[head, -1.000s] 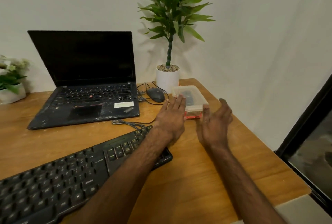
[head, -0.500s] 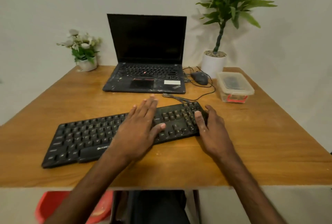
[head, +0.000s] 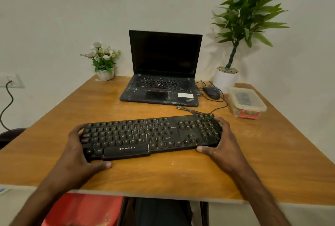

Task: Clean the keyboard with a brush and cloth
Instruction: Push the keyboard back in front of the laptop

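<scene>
Both grips are on the Zebronics keyboard (head: 148,135). My left grip (head: 79,151) is wrapped round its left end, with the thumb lying along the front edge under the space bar and the fingers curled over the far corner. My right grip (head: 223,144) is clamped on the right end by the number pad, thumb on the front edge and fingers hooked over the back. So each grip is closed on the keyboard, one at each end.

The keyboard lies across the near half of the wooden bench (head: 163,176), close to the front edge, its right end angled a little farther from me. I can't tell whether it rests flat or sits just off the wood. Its cable (head: 192,110) trails away behind it toward the laptop (head: 163,73), which stands open with a dark screen at the back of the bench.

Just right of the laptop is a black mouse (head: 211,92), and beyond that a lidded clear plastic box (head: 247,103) with a red clasp. Something dark is inside; what it is, I can't tell. A tall leafy plant in a white pot (head: 225,79) stands in the back right corner, and a small pot of white flowers (head: 106,74) is at the back left.
</scene>
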The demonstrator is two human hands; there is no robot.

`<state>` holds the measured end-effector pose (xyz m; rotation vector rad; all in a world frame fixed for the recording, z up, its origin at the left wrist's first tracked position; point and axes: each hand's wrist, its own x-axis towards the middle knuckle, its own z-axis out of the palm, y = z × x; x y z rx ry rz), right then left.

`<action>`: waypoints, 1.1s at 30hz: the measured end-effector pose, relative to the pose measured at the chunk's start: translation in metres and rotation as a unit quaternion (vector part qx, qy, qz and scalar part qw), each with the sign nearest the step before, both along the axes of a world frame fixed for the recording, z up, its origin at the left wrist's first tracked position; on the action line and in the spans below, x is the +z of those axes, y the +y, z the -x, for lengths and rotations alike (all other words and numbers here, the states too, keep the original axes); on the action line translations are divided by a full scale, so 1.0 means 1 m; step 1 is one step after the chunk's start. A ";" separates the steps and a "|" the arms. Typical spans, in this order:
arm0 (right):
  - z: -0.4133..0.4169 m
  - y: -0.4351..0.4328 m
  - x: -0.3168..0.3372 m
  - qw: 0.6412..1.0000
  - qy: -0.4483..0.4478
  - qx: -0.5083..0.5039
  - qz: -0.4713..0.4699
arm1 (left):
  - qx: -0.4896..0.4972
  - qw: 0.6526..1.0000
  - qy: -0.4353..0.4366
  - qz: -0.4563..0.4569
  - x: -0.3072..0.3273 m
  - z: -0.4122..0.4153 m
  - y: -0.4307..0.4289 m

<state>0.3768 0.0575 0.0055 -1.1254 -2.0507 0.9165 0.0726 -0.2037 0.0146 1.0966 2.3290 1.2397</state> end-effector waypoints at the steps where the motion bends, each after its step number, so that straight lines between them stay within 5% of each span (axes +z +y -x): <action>1: 0.002 0.002 -0.001 1.000 0.020 -0.006 -0.001 | 0.001 1.000 -0.020 -0.020 0.003 0.001 0.007; 21: 0.084 0.113 -0.008 0.985 0.059 -0.133 -0.090 | -0.061 0.985 -0.081 -0.143 0.007 0.103 0.188; 33: 0.088 0.115 -0.008 0.992 -0.062 -0.080 -0.071 | -0.056 0.983 -0.043 -0.170 -0.007 0.123 0.203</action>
